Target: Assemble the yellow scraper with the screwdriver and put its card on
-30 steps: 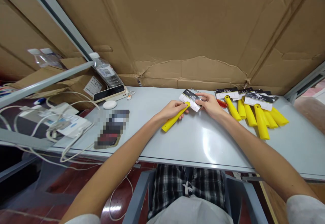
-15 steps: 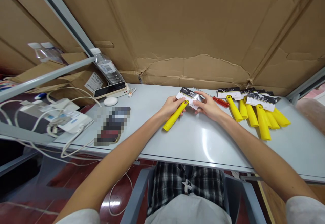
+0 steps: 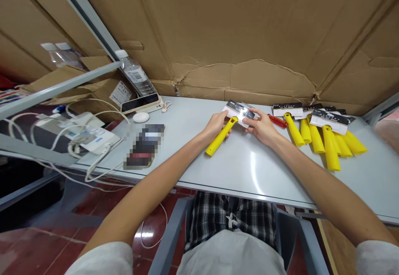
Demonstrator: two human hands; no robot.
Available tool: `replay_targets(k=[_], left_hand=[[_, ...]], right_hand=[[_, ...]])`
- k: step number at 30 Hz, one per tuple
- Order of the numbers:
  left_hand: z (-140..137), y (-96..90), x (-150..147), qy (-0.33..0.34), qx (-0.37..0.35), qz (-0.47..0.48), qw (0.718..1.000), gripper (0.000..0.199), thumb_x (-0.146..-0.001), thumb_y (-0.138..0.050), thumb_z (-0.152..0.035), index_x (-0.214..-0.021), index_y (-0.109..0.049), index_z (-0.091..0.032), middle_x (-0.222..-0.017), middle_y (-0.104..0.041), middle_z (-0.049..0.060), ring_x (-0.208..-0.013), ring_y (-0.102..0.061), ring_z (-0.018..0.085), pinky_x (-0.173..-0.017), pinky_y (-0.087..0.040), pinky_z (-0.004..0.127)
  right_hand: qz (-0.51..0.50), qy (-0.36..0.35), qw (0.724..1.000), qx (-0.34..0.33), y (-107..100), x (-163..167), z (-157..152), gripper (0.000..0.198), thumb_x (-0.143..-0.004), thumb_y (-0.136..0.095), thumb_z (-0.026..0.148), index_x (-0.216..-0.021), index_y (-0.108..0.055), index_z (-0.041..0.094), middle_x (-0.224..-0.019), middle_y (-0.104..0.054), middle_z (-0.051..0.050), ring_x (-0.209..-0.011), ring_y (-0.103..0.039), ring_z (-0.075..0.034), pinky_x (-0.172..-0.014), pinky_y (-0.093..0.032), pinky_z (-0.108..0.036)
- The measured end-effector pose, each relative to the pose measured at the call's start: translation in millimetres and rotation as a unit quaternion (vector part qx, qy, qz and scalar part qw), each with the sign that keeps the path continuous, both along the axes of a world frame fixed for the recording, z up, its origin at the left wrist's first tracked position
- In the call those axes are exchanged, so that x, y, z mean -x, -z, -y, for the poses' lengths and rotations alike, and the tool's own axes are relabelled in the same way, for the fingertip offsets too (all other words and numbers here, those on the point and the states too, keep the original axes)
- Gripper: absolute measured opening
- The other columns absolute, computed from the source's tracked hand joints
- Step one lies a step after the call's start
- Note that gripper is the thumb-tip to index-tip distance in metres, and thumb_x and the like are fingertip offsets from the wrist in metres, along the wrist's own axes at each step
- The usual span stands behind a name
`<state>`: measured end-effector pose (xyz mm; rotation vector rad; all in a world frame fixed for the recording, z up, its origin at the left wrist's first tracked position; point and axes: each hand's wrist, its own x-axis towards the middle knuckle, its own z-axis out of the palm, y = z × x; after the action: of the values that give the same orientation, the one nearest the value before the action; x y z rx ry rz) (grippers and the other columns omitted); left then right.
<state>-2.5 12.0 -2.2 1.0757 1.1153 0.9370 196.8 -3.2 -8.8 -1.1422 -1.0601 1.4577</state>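
Note:
Between my hands is a black-and-white printed packaging card (image 3: 239, 109), tilted above the grey table (image 3: 230, 169). A yellow plastic handle (image 3: 220, 137) hangs from it, its slotted end against the card's lower edge and its wide end toward me. My left hand (image 3: 217, 126) is closed on the card's left side, next to the handle's slotted end. On the card's right side, my right hand (image 3: 262, 126) pinches with thumb and fingers. Just beyond that hand lies a screwdriver with a red handle (image 3: 277, 120).
Several yellow handles with cards (image 3: 331, 150) lie overlapping at the right. To the left are a phone with a blurred screen (image 3: 146, 144), a white oval object (image 3: 141, 117), a water bottle (image 3: 137, 75) and a power strip with cables (image 3: 93, 138). Cardboard (image 3: 249, 30) stands behind.
The view has shifted slightly, so everything sits a little further right. Both hands keep hold of the card, and my right fingers have shifted slightly along its edge.

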Motion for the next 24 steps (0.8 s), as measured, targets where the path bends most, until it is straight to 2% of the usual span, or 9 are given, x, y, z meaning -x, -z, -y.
replay_targets(k=[3,7,12,15,19,24], left_hand=[[2.2,-3.4,0.4,-0.014,0.001,-0.014,1.0,0.032,-0.11,-0.053,-0.046,-0.103,-0.063,-0.016,-0.09,-0.073,0.008,-0.053,-0.063,0.013,-0.044,-0.047,0.026],[4.7,-3.2,0.6,0.007,-0.03,-0.023,0.999,0.035,-0.111,-0.053,-0.048,-0.102,-0.063,-0.015,-0.084,-0.07,0.007,-0.055,-0.064,0.013,-0.045,-0.049,0.025],[4.9,-1.5,-0.4,0.015,-0.026,-0.037,0.999,0.041,-0.108,-0.058,-0.056,-0.098,-0.063,-0.017,-0.072,-0.069,0.005,-0.053,-0.064,0.015,-0.047,-0.049,0.026],[5.2,-0.8,-0.9,0.037,-0.014,-0.067,0.997,0.038,-0.104,-0.067,-0.052,-0.093,-0.067,-0.016,-0.064,-0.067,0.006,-0.051,-0.063,0.015,-0.05,-0.05,0.028],[7.0,0.4,-0.4,0.073,-0.024,-0.042,0.996,0.023,-0.099,-0.076,-0.034,-0.094,-0.074,-0.012,-0.082,-0.075,0.01,-0.059,-0.066,0.014,-0.059,-0.056,0.03],[9.3,-1.7,-0.2,0.064,-0.04,-0.021,0.997,0.021,-0.1,-0.075,-0.032,-0.097,-0.076,-0.011,-0.091,-0.077,0.011,-0.06,-0.065,0.012,-0.058,-0.054,0.029]], right_hand=[[0.005,-0.02,1.0,0.013,-2.6,0.3,2.7,0.095,-0.066,-0.091,0.038,-0.148,-0.044,0.025,-0.115,-0.064,-0.005,-0.089,-0.07,-0.012,-0.069,-0.062,-0.027],[0.009,-0.03,0.999,0.02,-4.9,1.3,4.7,0.09,-0.07,-0.088,0.033,-0.146,-0.042,0.024,-0.122,-0.065,-0.008,-0.091,-0.072,-0.015,-0.071,-0.064,-0.029],[0.014,-0.005,1.0,0.014,0.1,0.7,0.6,0.094,-0.067,-0.088,0.028,-0.148,-0.041,0.025,-0.113,-0.066,-0.006,-0.085,-0.071,-0.014,-0.064,-0.06,-0.027],[0.01,0.019,1.0,0.008,2.9,-1.6,-3.3,0.097,-0.063,-0.09,0.029,-0.147,-0.042,0.026,-0.112,-0.066,-0.005,-0.083,-0.069,-0.013,-0.064,-0.059,-0.026],[0.005,0.056,0.998,0.001,0.4,-5.8,-6.3,0.091,-0.063,-0.089,0.028,-0.142,-0.043,0.025,-0.114,-0.066,-0.004,-0.085,-0.067,-0.01,-0.066,-0.059,-0.022],[-0.023,0.074,0.997,0.003,-4.9,-6.5,-5.8,0.083,-0.069,-0.084,0.027,-0.141,-0.043,0.027,-0.122,-0.066,-0.004,-0.086,-0.065,-0.007,-0.068,-0.059,-0.02]])
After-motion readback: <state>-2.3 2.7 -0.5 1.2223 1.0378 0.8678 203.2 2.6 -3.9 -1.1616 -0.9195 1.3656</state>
